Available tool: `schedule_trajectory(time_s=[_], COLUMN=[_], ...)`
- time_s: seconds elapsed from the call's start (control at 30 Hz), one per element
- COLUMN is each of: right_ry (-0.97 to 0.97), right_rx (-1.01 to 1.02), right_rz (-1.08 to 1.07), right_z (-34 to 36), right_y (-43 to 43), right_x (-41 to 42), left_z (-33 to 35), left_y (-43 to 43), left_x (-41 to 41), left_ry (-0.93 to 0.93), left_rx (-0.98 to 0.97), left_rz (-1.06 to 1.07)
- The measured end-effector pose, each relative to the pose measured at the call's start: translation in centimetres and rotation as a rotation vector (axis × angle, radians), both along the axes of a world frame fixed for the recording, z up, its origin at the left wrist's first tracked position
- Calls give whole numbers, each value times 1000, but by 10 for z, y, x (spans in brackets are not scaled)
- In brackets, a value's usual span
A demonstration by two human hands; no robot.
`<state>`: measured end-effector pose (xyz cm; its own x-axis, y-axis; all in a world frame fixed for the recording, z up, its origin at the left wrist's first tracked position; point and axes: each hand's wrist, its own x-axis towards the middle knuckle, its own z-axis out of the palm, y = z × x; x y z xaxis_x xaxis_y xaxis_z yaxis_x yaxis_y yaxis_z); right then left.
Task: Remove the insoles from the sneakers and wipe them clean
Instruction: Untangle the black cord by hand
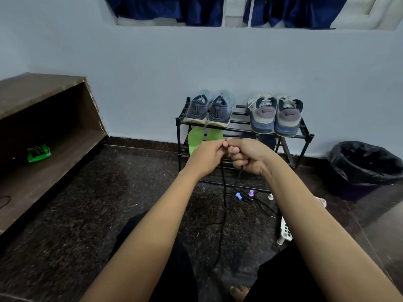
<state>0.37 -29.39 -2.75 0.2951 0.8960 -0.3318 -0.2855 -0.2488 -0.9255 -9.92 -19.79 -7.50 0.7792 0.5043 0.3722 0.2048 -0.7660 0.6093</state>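
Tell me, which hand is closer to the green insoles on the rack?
Left. The left hand is in front of the green insoles, partly covering them; the right hand sits further to their right.

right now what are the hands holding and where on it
A thin black cord, pinched at its raised top by the left hand and right hand.

The left hand (207, 159) covers the lower ends of the green insoles (195, 136); it and the right hand (248, 156) hide the upper part of the cord (224, 192). The bin (366, 164) runs off the right edge.
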Motion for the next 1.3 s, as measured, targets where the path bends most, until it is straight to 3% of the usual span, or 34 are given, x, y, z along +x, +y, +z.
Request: schedule_trajectory(time_s=[0.07, 0.17, 0.23, 0.37, 0.43, 0.57, 0.63, 0.7, 0.8, 0.97, 1.1, 1.2, 1.3], right_ry=[-7, -12, -1, 42, 25, -15, -21, -32, -78, -124, -143, -123, 7], right_rx=[27, 134, 232, 304, 261, 143, 103, 83, 83, 203, 301, 336, 361], right_rz=[-13, -28, -18, -18, -43, -57, -61, -60, -45, -39, -31, -29, -88], right_z=[0, 5, 10, 13, 10, 3, 0, -1, 1, 9, 15, 15, 11], right_y=[1, -2, -5, -8, -6, 0, 3, 4, 2, -7, -19, -22, -19], right_x=[-2, -4, -1, 6, 6, 2, 0, -3, -6, -8, 0, 5, 5], left_z=[2, -9, -15, -18, -19, -3, 3, 1, 1, -14, -18, -16, -12], left_y=[6, 28, 41, 46, 46, 18, 4, 1, 10, 33, 43, 43, 36], left_x=[0, -2, -7, -12, -10, -5, -1, 1, 2, -1, -8, -11, -11], left_ry=[101, 263, 377, 601, 549, 139, 15, -9, 97, 353, 535, 604, 522], left_rx=[55, -74, -153, -130, -99, -191, -153, -92, 38, -170, -190, -165, -179], left_rz=[184, 372, 465, 571, 466, 29, -89, -40, 234, 456, 618, 656, 611])
